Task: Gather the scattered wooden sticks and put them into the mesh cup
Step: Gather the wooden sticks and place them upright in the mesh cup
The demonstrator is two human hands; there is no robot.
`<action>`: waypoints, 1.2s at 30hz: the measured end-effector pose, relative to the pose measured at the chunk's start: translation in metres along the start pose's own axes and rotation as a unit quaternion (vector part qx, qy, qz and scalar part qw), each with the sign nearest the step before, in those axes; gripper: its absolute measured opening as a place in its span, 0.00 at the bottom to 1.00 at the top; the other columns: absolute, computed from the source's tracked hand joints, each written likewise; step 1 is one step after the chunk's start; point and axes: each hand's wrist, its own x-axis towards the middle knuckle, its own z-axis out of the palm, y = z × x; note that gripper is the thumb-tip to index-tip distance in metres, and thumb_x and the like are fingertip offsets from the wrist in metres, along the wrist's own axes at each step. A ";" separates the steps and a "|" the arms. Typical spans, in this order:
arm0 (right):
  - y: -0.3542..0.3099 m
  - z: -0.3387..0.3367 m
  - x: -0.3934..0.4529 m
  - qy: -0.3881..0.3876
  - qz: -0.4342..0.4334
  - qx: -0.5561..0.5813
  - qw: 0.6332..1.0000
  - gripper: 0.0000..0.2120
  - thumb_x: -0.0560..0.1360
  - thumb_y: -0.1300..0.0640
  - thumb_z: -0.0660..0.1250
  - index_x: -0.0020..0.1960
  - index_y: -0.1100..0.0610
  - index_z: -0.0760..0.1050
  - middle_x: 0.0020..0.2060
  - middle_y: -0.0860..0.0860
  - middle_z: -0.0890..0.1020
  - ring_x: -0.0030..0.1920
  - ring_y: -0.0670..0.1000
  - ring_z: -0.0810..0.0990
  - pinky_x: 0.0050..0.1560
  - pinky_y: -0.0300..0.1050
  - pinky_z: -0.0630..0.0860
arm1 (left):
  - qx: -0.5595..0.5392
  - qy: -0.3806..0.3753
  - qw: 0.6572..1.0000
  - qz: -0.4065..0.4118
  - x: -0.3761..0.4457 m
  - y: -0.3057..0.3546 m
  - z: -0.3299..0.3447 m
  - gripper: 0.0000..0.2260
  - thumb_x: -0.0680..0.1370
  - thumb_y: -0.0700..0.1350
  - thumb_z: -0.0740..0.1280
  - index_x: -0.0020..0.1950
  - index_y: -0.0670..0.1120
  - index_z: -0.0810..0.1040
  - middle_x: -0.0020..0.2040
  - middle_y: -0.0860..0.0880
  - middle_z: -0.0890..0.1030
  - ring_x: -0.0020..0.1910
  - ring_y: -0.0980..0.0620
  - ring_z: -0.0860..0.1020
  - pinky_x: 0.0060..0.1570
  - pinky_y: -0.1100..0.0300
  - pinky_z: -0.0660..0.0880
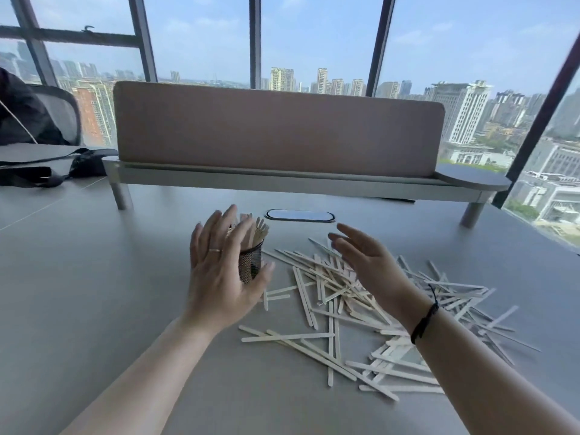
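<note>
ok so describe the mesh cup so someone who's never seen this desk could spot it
On the grey desk, in front of the long pink divider, look just behind the left hand. The mesh cup is the one dark upright thing, with wooden sticks standing in it.

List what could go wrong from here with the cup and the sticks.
1. The mesh cup already bristles with sticks; the open left hand beside it could tip it.
2. The scattered wooden sticks lie crisscrossed, so the open right hand above them may scatter some while grabbing others.
</note>
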 end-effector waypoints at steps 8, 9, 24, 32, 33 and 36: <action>0.044 -0.085 -0.068 -0.025 0.013 -0.390 0.921 0.45 0.62 0.18 0.51 0.75 0.37 0.60 0.72 0.47 0.71 0.73 0.52 0.68 0.74 0.55 0.63 | -0.016 -0.455 0.886 0.094 -0.018 0.064 0.001 0.51 0.64 0.79 0.62 0.80 0.63 0.43 0.82 0.55 0.41 0.81 0.51 0.39 0.79 0.47 0.42; 0.046 -0.093 -0.071 -0.018 0.018 -0.435 0.900 0.45 0.63 0.18 0.48 0.75 0.37 0.59 0.74 0.47 0.68 0.76 0.52 0.63 0.76 0.56 0.58 | 0.016 -0.499 0.862 0.084 -0.022 0.066 0.006 0.54 0.62 0.82 0.61 0.78 0.66 0.35 0.81 0.56 0.33 0.79 0.51 0.33 0.78 0.47 0.38; 0.067 -0.086 -0.049 0.096 0.100 -0.507 0.851 0.39 0.68 0.21 0.45 0.70 0.41 0.67 0.72 0.48 0.70 0.75 0.53 0.62 0.74 0.60 0.55 | 0.016 -0.482 0.870 -0.101 -0.022 0.064 0.031 0.55 0.59 0.85 0.58 0.80 0.63 0.45 0.82 0.58 0.48 0.81 0.56 0.49 0.78 0.53 0.52; 0.053 -0.033 -0.048 0.088 0.040 -0.511 0.854 0.35 0.71 0.24 0.49 0.65 0.45 0.71 0.64 0.51 0.74 0.69 0.56 0.68 0.71 0.56 0.59 | -0.033 -0.433 0.900 -0.051 -0.021 0.081 0.049 0.37 0.72 0.73 0.62 0.78 0.62 0.58 0.79 0.62 0.59 0.76 0.58 0.63 0.70 0.56 0.66; 0.052 -0.029 -0.048 0.088 0.037 -0.510 0.855 0.34 0.71 0.24 0.50 0.64 0.45 0.71 0.63 0.51 0.74 0.68 0.57 0.68 0.71 0.55 0.59 | -0.045 -0.423 0.904 -0.049 -0.021 0.084 0.051 0.36 0.73 0.72 0.62 0.77 0.61 0.59 0.79 0.62 0.60 0.75 0.58 0.63 0.69 0.57 0.66; 0.049 -0.023 -0.049 0.088 0.032 -0.495 0.864 0.34 0.71 0.24 0.51 0.65 0.45 0.71 0.62 0.51 0.75 0.68 0.56 0.68 0.70 0.54 0.60 | -0.079 -0.413 0.906 -0.049 -0.021 0.090 0.051 0.35 0.73 0.72 0.61 0.77 0.60 0.62 0.79 0.60 0.61 0.76 0.57 0.63 0.70 0.57 0.66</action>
